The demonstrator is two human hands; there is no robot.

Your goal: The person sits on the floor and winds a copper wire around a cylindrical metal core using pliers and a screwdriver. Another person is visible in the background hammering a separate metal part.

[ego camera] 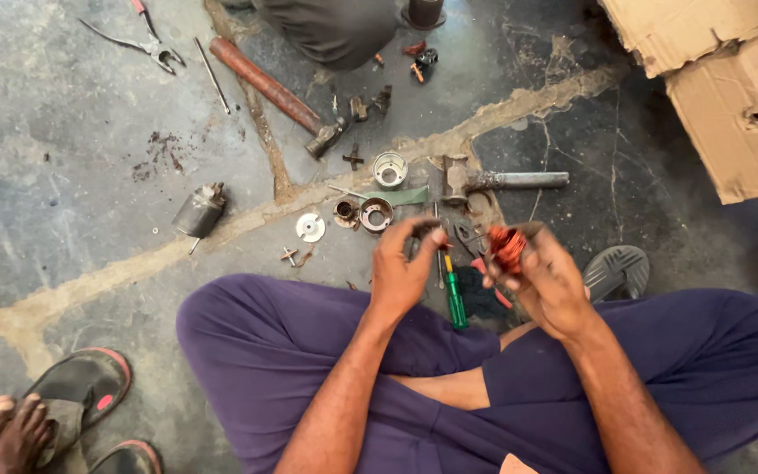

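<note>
— Where's the wound piece right now?

— In my right hand (pixel 547 283), up off the floor (pixel 72 149) over my crossed legs. It's the copper-wound armature (pixel 508 248), reddish coil, and my fingers are closed around it from below and behind.

— And your left hand (pixel 401 268)?

— Just beside it, a small gap apart, fingers curled and pinched on something thin and dark. I can't tell what. The tips point toward the coil.

— Which way does the armature run?

— Its long axis looks tilted, the top leaning up and away from me toward the hammer (pixel 493 181) on the floor. The shaft ends are hidden by my fingers, so I can't be sure which end is which.

— Nearer hand?

— The right one has it; the left comes at it from the side. The green-handled screwdriver (pixel 454 297) lies below, between my hands, handle toward me.
</note>
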